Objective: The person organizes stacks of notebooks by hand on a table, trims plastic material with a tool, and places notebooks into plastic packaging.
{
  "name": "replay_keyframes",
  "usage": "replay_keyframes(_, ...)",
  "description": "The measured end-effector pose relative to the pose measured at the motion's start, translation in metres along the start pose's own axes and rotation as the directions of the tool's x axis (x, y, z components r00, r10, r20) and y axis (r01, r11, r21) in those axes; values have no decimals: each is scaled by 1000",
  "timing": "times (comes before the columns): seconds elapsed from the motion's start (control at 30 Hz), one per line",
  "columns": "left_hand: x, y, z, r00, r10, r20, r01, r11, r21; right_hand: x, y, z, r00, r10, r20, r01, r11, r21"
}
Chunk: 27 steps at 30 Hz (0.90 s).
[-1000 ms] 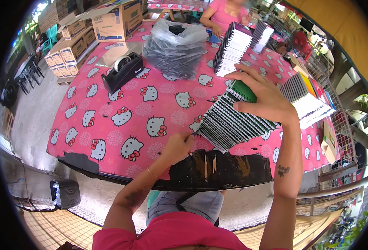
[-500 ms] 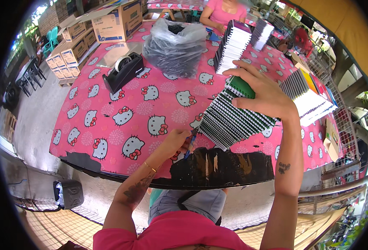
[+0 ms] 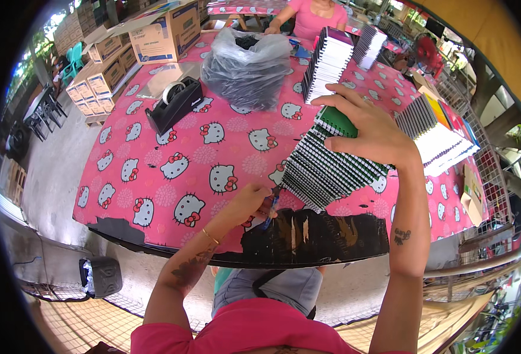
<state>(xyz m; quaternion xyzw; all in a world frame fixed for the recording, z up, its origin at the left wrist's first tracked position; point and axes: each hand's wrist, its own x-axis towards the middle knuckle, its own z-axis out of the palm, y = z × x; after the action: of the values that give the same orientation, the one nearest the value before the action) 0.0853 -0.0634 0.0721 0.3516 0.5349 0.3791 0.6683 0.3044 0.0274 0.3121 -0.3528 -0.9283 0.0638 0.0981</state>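
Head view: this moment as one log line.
right hand: spread on green notebook stack | left hand: holds thin blue item near stack's lower corner | beyond: tape dispenser, plastic bag

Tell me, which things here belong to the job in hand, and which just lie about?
Seemingly in the job:
green notebooks, under the right grip
blue tool, in the left grip

Seemingly lying about:
tape dispenser
boxes
fan

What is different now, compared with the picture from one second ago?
The left hand seems to have turned slightly, so the bluish tool in it shows more. Opposite, the co-worker's hand has moved left, toward the plastic bag. The right hand stays at the green notebooks; the tape dispenser stays too.
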Motion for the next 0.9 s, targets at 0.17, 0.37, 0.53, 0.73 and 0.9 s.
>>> replay_keyframes(0.17, 8, -8, -1, 1000, -18, 5, 18, 998, -57, 2, 0, 3, 1000, -18, -11, 18, 1000, 22)
replay_keyframes(0.37, 7, -2, 7, 925, 377, 54, -313, 671, 672, -1, 1, 1, 1000, -8, -8, 8, 1000, -10)
replay_keyframes(0.53, 4, -17, 22, 759, 642, 109, -230, 107, 967, 1, 2, 3, 1000, -19, -17, 19, 999, 29)
replay_keyframes(0.73, 3, 3, -5, 997, -34, 74, 30, 998, 58, -1, 3, 3, 1000, -16, -20, 16, 999, 29)
replay_keyframes(0.9, 6, 3, 0, 995, -58, 78, 64, 995, -77, -1, 1, 0, 1000, -7, -10, 7, 999, 43)
